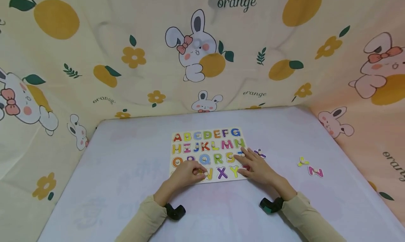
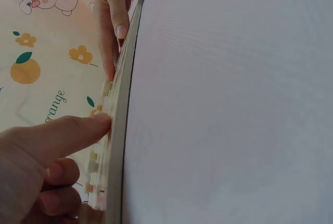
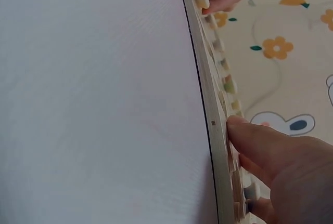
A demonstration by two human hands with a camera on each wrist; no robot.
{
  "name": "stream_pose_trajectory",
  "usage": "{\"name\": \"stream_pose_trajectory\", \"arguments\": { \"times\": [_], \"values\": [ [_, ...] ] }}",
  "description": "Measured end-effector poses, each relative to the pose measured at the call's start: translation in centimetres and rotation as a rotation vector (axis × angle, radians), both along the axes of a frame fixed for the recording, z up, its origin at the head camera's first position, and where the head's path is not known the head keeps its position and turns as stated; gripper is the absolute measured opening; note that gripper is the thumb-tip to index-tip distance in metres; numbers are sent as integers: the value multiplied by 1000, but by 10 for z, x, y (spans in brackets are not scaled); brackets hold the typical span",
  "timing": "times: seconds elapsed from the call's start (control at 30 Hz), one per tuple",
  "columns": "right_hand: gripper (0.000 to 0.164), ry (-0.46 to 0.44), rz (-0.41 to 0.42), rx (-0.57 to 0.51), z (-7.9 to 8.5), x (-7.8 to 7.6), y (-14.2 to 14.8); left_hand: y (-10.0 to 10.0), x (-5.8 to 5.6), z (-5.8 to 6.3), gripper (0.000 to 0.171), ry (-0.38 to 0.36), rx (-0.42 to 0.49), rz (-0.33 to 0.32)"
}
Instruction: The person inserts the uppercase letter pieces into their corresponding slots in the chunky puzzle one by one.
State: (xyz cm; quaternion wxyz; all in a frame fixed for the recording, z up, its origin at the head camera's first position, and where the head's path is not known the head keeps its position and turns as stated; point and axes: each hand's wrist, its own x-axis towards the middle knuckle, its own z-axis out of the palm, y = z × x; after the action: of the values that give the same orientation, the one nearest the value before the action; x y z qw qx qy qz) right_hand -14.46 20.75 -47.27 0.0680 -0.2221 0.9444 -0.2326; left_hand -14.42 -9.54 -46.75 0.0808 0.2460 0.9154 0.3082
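Note:
A wooden alphabet puzzle board (image 1: 209, 182) lies on the table, filled with coloured letter pieces that carry small round knobs. My left hand (image 1: 186, 173) is over its lower left part, pinching the knob of the yellow letter W piece (image 1: 209, 174) between thumb and finger. That knob (image 3: 202, 1) shows at the left fingertips in the right wrist view. My right hand (image 1: 257, 167) lies over the board's right edge, fingers stretched across the pieces there and hiding some of them. Its thumb (image 3: 242, 127) touches the board near the front edge. A purple X (image 1: 223, 172) sits between the hands.
Just right of the board lies a dark blue-purple letter piece (image 1: 260, 153). Farther right are a yellow Y-shaped piece (image 1: 302, 161) and a pink letter piece (image 1: 315, 171). A printed cloth (image 1: 145, 77) with rabbits and oranges hangs behind the white-covered table (image 1: 126, 185).

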Motion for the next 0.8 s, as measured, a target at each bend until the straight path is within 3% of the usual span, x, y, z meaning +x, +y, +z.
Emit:
{"name": "stream_pose_trajectory", "arguments": {
  "times": [0.37,0.6,0.73,0.8],
  "values": [
    [57,-24,-19,10,7,-3,0,-5,2,5,17,6,35,-1],
    [50,-1,-51,-60,12,-5,4,-17,0,10,11,38,74,58],
    [48,42,-93,-104,13,0,11,-30,1,7,11,101,65,87],
    [46,74,-127,-130,13,2,16,-37,2,4,11,173,39,91]
  ]
}}
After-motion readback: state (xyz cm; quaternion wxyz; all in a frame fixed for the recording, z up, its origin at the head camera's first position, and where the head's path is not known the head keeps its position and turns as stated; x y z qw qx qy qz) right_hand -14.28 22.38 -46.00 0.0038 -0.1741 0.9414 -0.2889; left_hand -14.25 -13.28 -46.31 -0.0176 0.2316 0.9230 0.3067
